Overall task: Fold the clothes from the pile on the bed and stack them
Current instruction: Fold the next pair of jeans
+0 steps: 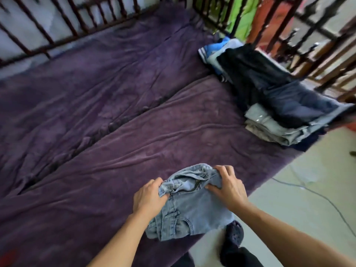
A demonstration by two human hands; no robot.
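Purple bedspread (115, 112) | left hand (149, 197), right hand (229, 189): fingers (224, 170) clutch denim shorts (194, 209) | folded stack (289, 106) apart

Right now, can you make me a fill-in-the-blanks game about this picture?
1. The blanket is ____.
2. The left hand and right hand both grip the jeans, so ____ hands hold them.
3. The folded stack sits to the ____ of the jeans.
Missing words: purple, two, right.

You're working faded, matt denim shorts (189, 207) on a soft, wrinkled purple cloth bed (100, 105); far railing (77, 26) looks dark wood.
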